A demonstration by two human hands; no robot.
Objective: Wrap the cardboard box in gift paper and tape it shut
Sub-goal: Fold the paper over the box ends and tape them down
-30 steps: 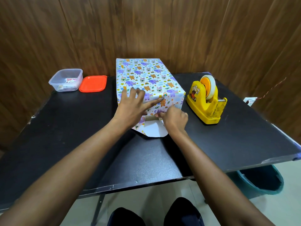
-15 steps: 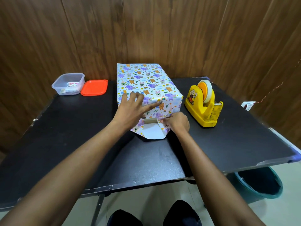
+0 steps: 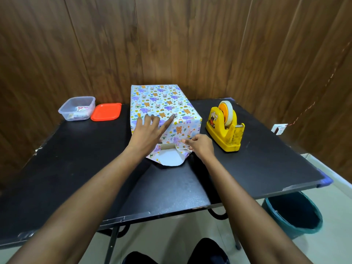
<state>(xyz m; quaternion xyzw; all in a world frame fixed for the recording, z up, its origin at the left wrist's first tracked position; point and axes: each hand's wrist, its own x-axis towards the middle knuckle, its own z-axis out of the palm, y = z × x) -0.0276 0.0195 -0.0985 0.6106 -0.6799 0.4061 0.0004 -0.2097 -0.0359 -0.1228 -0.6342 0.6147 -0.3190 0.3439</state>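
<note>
Matte black table (image 3: 76, 168) — left hand (image 3: 147, 133) splayed on papered box (image 3: 162, 100), right hand (image 3: 200, 146) pinching paper flap (image 3: 181, 149).

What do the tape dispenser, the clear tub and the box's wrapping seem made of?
Tape dispenser: probably moulded plastic, glossy yellow with rounded edges. Clear tub: translucent plastic, its contents show through. Wrapping: thin printed paper, white underside showing on the folded flap.

No legible text; tape dispenser sticker (image 3: 214, 120), gift paper (image 3: 162, 103): cartoons only.
</note>
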